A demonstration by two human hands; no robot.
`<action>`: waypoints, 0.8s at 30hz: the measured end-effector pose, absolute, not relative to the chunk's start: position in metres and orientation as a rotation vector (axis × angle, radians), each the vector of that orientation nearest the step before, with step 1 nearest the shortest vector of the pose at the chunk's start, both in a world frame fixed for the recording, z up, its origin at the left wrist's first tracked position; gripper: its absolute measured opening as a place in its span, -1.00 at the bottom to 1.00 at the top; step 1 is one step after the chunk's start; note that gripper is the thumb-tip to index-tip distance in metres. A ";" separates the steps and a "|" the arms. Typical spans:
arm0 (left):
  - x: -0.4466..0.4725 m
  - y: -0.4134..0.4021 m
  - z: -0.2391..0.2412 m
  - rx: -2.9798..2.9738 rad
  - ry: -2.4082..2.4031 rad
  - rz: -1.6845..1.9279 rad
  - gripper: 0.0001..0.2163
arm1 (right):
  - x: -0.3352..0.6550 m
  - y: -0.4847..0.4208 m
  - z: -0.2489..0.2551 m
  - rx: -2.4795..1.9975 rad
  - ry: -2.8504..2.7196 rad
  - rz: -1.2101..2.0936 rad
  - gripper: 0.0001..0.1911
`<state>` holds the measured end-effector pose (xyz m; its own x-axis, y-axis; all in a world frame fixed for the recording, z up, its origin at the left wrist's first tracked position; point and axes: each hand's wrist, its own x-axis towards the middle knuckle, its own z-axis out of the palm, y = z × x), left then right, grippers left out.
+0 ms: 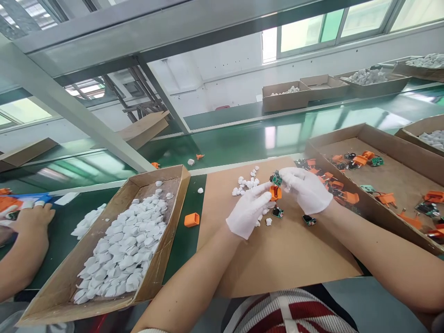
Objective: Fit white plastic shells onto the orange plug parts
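Observation:
Both my hands wear white gloves and meet over a brown cardboard sheet (277, 259). My left hand (249, 210) is closed on a small orange plastic piece (275, 193). My right hand (307, 188) pinches a green circuit board (276, 178) right above that orange piece; the two parts touch. Small white plastic pieces (247, 182) lie in a loose heap just beyond my left hand. Two more small circuit boards (277, 212) (308, 220) rest on the cardboard below my hands.
A cardboard tray (62, 291) full of white caps (121, 249) sits at left, an orange housing (192, 219) beside it. A tray (391, 178) of orange parts and boards stands at right. Another person's hand (33, 217) shows at far left. A green conveyor (243, 138) runs behind.

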<state>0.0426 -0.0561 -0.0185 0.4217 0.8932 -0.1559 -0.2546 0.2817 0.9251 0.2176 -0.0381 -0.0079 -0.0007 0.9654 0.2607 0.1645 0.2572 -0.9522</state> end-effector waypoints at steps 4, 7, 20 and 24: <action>0.043 -0.058 -0.020 0.986 1.051 1.038 -0.33 | 0.216 -0.046 -0.009 -1.091 -1.674 0.154 -0.72; 0.042 -0.059 -0.020 0.952 0.931 0.968 -0.40 | 0.217 -0.041 -0.010 -0.927 -2.011 -0.133 -0.74; 0.037 -0.048 -0.020 0.812 0.749 1.022 -0.51 | 0.210 -0.044 -0.010 -1.177 -1.394 0.938 -0.57; 0.037 -0.046 -0.023 0.729 0.718 0.951 -0.51 | 0.220 -0.039 -0.002 -1.297 -1.467 0.817 -0.58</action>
<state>0.0369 -0.0460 -0.0231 0.3986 0.8922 -0.2123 -0.4487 0.3915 0.8033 0.2196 -0.0386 -0.0018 0.0457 0.9721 0.2303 0.3159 0.2046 -0.9265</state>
